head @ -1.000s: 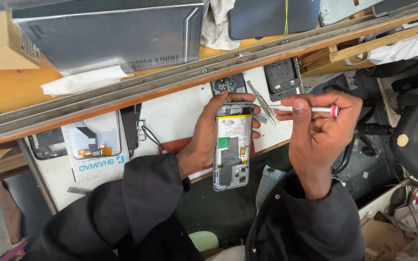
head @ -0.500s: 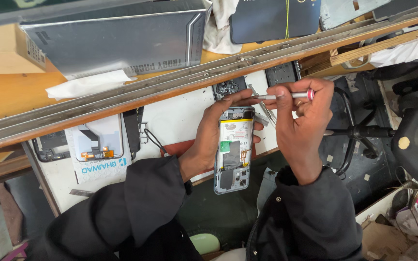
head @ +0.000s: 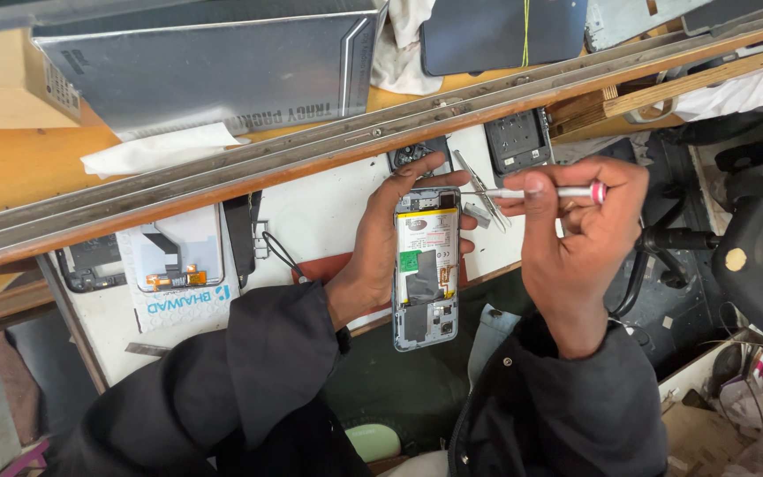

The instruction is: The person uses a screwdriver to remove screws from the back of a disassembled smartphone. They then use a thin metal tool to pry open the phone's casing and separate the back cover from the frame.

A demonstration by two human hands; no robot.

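My left hand (head: 383, 238) grips an opened smartphone (head: 426, 265) from behind, back cover off, its battery and circuit boards facing up. My right hand (head: 580, 231) holds a small precision screwdriver (head: 540, 192) with a white shaft and a pink end cap. The screwdriver lies sideways, its thin tip touching the phone's top right corner. Both sleeves are dark. The phone hovers over the front edge of a white work mat (head: 320, 221).
Metal tweezers (head: 480, 187) and two dark phone parts (head: 517, 140) lie on the mat behind the phone. A phone frame with a flex cable (head: 174, 256) lies left. A long metal rail (head: 311, 150), a grey box (head: 214, 62) and a black chair (head: 752, 256) surround the spot.
My right hand has lowered and turned, swinging the screwdriver tip onto the phone's top corner. The left hand keeps holding the phone, which has tilted slightly.
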